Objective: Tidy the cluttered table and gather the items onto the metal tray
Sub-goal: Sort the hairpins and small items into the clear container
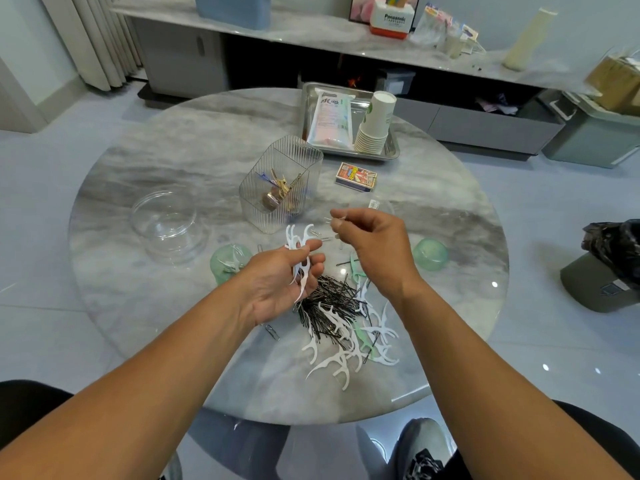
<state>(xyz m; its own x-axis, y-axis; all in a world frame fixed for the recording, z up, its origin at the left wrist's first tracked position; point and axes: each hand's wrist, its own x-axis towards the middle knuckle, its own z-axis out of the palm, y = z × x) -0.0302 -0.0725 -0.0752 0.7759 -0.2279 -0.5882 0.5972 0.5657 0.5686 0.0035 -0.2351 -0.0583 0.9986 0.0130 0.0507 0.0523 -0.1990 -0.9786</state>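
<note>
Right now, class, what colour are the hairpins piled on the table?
Black: the hairpins, seen in the head view.

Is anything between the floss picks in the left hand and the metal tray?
Yes. The ribbed clear container stands on the table between the left hand, which grips white floss picks, and the metal tray. The tray already holds a plastic packet and a paper cup stack.

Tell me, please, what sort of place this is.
Probably a home living or dining room: a round grey marble-look table, a long low marble-topped sideboard by the wall, and pale pleated curtains.
</note>
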